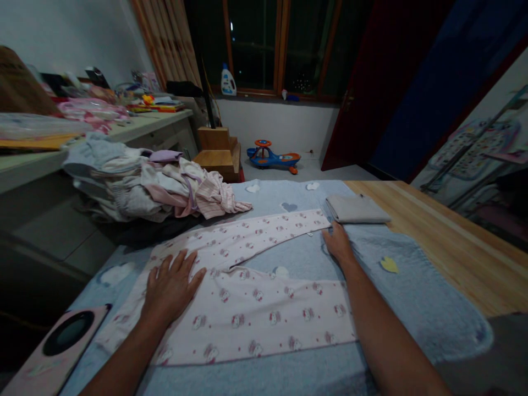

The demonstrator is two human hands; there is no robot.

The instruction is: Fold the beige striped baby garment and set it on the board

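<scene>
A pair of pale pink printed children's trousers [256, 297] lies spread flat on a blue blanket [416, 297]. My left hand [171, 286] rests flat on the waist end, fingers spread. My right hand [339, 245] sits at the cuff of the far leg, fingers pointing toward the hem; I cannot see whether they pinch the cloth. A folded grey garment [357, 209] lies just beyond my right hand.
A heap of unfolded clothes [148, 184] lies at the back left of the blanket. A phone [61, 344] rests at the near left. Bare wooden tabletop [454, 242] shows on the right. A cluttered desk [136, 124] stands left; a toy car [272, 157] sits on the floor.
</scene>
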